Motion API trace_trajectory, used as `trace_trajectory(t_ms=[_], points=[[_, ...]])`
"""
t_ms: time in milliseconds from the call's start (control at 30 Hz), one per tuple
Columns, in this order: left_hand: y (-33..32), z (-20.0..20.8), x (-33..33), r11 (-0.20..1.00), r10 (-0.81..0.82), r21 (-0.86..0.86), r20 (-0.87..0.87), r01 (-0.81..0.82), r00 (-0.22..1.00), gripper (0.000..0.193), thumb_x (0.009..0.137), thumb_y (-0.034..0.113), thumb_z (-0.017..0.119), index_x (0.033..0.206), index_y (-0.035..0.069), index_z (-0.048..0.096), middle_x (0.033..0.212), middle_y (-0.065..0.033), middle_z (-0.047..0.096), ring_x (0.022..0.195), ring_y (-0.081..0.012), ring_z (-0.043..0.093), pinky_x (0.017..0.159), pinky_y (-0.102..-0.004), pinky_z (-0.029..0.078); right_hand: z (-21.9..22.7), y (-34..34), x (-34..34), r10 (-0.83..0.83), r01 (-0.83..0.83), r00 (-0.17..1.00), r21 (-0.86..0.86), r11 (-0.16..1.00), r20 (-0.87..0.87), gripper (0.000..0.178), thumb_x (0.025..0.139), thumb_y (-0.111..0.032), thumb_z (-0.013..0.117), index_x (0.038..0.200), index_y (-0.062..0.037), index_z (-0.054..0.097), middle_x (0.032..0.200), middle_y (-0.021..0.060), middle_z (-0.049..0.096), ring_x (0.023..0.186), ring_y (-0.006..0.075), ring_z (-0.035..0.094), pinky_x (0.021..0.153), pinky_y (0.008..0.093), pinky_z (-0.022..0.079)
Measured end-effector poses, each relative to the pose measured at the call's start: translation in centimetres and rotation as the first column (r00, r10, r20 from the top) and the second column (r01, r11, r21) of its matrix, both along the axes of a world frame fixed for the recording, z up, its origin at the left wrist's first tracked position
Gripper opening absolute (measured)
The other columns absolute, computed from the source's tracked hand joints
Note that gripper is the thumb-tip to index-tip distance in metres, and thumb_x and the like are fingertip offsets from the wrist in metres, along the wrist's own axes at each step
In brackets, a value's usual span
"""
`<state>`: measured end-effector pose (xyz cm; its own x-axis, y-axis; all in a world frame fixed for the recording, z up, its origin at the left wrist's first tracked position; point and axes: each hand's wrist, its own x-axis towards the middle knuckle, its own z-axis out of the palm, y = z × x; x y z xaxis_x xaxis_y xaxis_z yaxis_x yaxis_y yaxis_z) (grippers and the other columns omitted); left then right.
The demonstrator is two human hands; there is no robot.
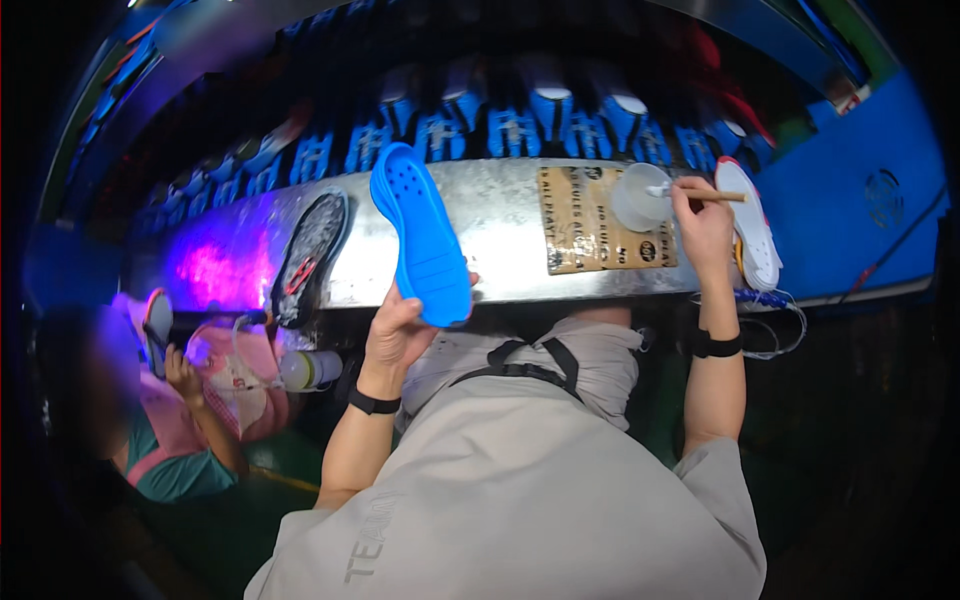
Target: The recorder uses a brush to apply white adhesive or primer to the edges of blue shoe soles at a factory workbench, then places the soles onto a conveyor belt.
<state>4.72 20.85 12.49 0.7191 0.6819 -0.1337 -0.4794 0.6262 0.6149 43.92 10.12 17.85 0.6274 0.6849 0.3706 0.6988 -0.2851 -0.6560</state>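
Head-high fisheye view, downward over workbench (508,240)

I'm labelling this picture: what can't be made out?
Head view:
Left hand: some fingers hidden behind the blue sole.
Blue sole: far face turned away.
Wooden-handled tool: tip too small, pale against the cup.
Co-worker's head: blurred.
Blue items beyond the bench: blurred, dim.
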Motion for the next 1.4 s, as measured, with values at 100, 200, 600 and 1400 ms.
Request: trace_trajectory(t_ms=[100, 200, 600, 1400], points=[[0.1, 1.2, -0.1, 0.981, -0.025, 0.192, -0.072, 0.038, 0.997, 0.1, 0.075, 0.015, 0.078, 0.158, 0.006, 0.021, 0.139, -0.0204, 0.054, 0.127, -0.0393, 0.058, 0.105, -0.0522, 0.05, -0.5, 0.6, -2.4, 0.096, -0.105, 0.993, 0.161, 0.981, 0.062, 0.013, 0.09, -0.01, 0.069, 0.099, -0.0012, 0.072, 0.091, 0.0104, 0.073, 0.08, 0.0201, 0.069, 0.071, 0.031, 0.053], [-0.9, 3.4, 0.4, 0.985, -0.045, 0.16, -0.104, 0.061, 0.994, 0.108, 0.072, 0.011, 0.079, 0.16, 0.007, 0.017, 0.136, -0.0189, 0.055, 0.126, -0.0364, 0.059, 0.108, -0.0496, 0.048, 0.6, 0.7, -7.9, 0.356, -0.292, 0.919, 0.316, 0.903, -0.167, 0.012, 0.089, -0.006, 0.069, 0.099, -0.0003, 0.072, 0.095, 0.0108, 0.072, 0.085, 0.0203, 0.067, 0.078, 0.0323, 0.052], [-2.6, 5.3, 0.5, 0.98, -0.063, 0.171, -0.204, 0.099, 0.977, 0.112, 0.065, 0.019, 0.086, 0.157, 0.002, 0.023, 0.132, -0.0184, 0.058, 0.117, -0.0335, 0.065, 0.101, -0.0457, 0.054, 2.1, 4.7, -15.6, 0.663, -0.584, 0.732, 0.356, 0.729, -0.158, 0.013, 0.087, -0.003, 0.07, 0.1, 0.0002, 0.073, 0.089, 0.008, 0.071, 0.079, 0.017, 0.061, 0.073, 0.0302, 0.047], [-0.3, 6.3, -0.4, 0.963, -0.027, 0.257, -0.186, 0.076, 0.982, 0.121, 0.066, 0.019, 0.088, 0.162, 0.004, 0.015, 0.152, -0.0145, 0.042, 0.136, -0.027, 0.048, 0.115, -0.0421, 0.039, 3.4, 0.4, -17.0, 0.722, -0.68, 0.675, 0.249, 0.689, -0.152, 0.006, 0.077, -0.001, 0.071, 0.083, -0.0033, 0.072, 0.073, 0.0056, 0.068, 0.064, 0.0199, 0.056, 0.067, 0.0331, 0.044]])
